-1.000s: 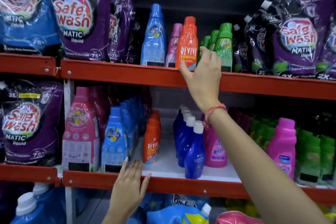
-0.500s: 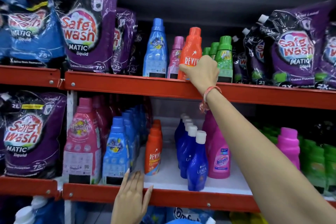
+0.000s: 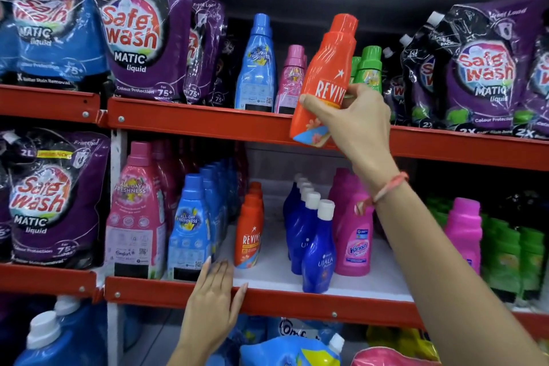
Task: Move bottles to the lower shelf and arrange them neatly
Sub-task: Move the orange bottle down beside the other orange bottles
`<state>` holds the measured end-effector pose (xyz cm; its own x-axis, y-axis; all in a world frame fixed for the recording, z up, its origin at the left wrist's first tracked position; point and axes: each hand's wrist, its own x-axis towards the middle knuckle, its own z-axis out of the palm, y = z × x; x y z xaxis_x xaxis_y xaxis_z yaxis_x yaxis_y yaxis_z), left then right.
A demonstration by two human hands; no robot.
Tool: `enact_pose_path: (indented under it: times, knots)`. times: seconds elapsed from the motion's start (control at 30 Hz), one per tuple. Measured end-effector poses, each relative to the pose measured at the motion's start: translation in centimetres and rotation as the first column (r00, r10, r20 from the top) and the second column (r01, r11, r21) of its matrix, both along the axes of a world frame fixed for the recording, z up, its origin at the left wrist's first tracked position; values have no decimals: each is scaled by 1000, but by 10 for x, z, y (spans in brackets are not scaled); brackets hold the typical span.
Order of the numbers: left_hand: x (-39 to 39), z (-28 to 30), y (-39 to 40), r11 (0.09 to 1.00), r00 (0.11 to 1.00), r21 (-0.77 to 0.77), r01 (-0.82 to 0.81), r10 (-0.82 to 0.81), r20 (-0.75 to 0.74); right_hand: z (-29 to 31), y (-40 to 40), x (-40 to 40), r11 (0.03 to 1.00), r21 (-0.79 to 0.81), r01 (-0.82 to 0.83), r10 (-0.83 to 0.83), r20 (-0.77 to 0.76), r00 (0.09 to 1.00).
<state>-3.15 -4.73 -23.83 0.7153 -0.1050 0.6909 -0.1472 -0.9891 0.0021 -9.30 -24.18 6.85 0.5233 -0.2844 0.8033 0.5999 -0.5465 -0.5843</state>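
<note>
My right hand (image 3: 353, 122) grips an orange Revive bottle (image 3: 326, 74), tilted to the right and lifted off the upper shelf (image 3: 208, 120), its base hanging in front of the shelf's red edge. Still standing on that upper shelf are a blue bottle (image 3: 257, 64), a pink bottle (image 3: 292, 80) and green bottles (image 3: 370, 68). On the lower shelf (image 3: 267, 273) a row of orange Revive bottles (image 3: 251, 232) stands beside blue Ujala bottles (image 3: 318, 246). My left hand (image 3: 215, 303) lies flat on the lower shelf's red front edge, fingers apart, holding nothing.
Purple and blue Safe Wash pouches (image 3: 139, 24) fill both shelves' left side and the upper right (image 3: 484, 68). Pink Comfort bottles (image 3: 136, 211), blue ones (image 3: 193, 223), pink Vanish bottles (image 3: 355, 235) and green bottles (image 3: 511, 258) crowd the lower shelf. More containers (image 3: 59, 336) sit below.
My right hand has closed on the orange Revive bottle and pulled it up and forward off the upper shelf, tilting it. My left hand stays on the lower shelf edge.
</note>
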Motion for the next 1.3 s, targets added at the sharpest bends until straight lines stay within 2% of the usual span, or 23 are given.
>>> enact_pose_path:
  times: [0.37,0.6,0.9,1.3]
  knots:
    - [-2,1,0,1000,998,-10,8,-8,-63,-126,18,13,983,10,-181,179,-203,963]
    - [-3,1,-1,1000,998,4,-9,10,-61,-191,35,50,982,-60,-177,142,-378,915]
    - [1,-1,-1,1000,998,-17,-6,5,-61,-222,44,79,975,-57,-216,147,-561,815]
    - [6,-3,0,1000,998,0,-8,8,-56,-239,42,91,957,-82,-279,187,-559,808]
